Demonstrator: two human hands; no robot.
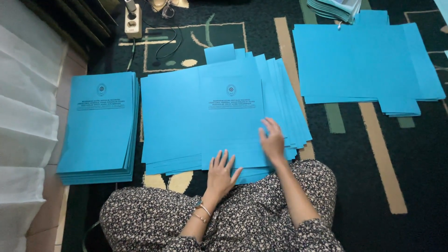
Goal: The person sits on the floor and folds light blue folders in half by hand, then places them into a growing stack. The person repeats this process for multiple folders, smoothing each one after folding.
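Note:
A wide stack of unfolded blue paper covers [186, 112] lies on the dark carpet in front of me, its top sheet bearing a small emblem and printed lines. My left hand [221, 171] rests flat with spread fingers on the near edge of the top sheet. Further right, my right hand [272, 139] presses open-fingered on that same sheet's right edge, beside several fanned sheets [290, 105]. Neither hand grips anything.
A neat pile of folded blue covers [100, 126] sits at the left by a white curtain [23, 130]. More blank blue sheets [364, 63] lie at the upper right. A power strip [133, 21] with cables is at the top. My patterned lap [224, 219] fills the foreground.

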